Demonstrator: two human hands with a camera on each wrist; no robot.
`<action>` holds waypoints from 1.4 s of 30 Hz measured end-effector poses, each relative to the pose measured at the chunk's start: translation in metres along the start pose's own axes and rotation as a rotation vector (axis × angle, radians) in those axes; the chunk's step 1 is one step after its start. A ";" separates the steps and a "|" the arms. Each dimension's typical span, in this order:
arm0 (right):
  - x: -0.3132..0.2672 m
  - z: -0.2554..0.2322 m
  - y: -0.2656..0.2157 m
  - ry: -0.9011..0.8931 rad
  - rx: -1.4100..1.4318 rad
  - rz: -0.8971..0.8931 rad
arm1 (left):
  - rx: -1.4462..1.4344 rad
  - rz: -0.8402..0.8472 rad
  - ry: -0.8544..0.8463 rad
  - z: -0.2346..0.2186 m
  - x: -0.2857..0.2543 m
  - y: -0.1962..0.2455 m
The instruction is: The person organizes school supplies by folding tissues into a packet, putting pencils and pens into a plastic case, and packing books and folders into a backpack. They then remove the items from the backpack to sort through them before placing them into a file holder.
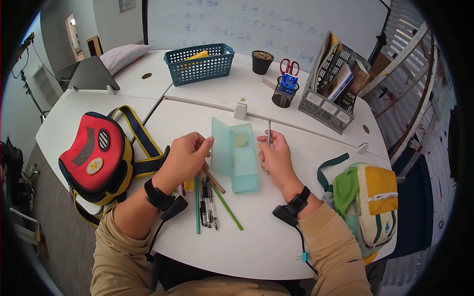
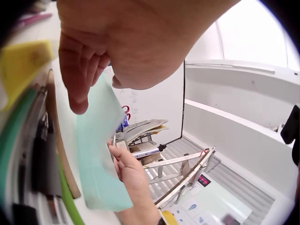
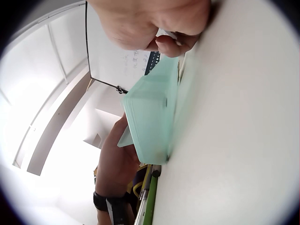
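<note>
A translucent teal pencil case lies on the table between the hands, its lid raised and tilted to the left. Inside, near the far end, is a small pale yellow-green piece. My left hand is at the lid's outer edge, thumb and curled fingers pinching it. My right hand holds a slim grey pen upright, just right of the case; the hand hides its lower part. Below the left hand lie several pens, a green pencil and a brown stick.
A red backpack sits at the left, a yellow, green and white bag at the right. Along the back stand a blue basket, a plant pot, a pen holder with scissors and a grey file rack.
</note>
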State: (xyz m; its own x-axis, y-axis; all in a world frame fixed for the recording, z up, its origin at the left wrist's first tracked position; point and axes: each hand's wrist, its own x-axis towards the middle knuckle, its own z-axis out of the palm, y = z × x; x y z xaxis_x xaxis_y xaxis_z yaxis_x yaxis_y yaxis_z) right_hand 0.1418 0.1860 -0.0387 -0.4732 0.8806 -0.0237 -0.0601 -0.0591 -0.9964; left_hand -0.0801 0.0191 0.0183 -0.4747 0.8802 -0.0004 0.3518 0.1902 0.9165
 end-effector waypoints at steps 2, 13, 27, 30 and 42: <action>0.000 0.004 -0.002 0.013 0.045 -0.030 | 0.092 0.122 0.090 -0.005 0.003 -0.002; -0.004 -0.001 -0.017 -0.100 0.124 -0.147 | 0.424 0.478 0.071 -0.038 0.011 -0.009; -0.011 0.006 -0.022 -0.353 0.171 -0.124 | 0.457 0.936 -0.268 -0.006 -0.003 0.010; -0.011 0.007 -0.020 -0.379 0.104 -0.114 | 0.493 0.940 -0.316 -0.003 -0.004 0.009; -0.009 0.008 -0.019 -0.360 -0.026 -0.043 | 0.611 0.706 -0.203 -0.021 0.009 -0.008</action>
State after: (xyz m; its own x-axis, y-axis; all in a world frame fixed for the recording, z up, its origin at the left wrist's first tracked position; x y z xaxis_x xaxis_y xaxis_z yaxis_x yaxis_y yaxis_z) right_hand 0.1404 0.1757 -0.0185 -0.7501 0.6599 0.0435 -0.0662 -0.0094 -0.9978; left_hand -0.1038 0.0160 0.0195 0.1376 0.9263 0.3508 0.8910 -0.2704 0.3646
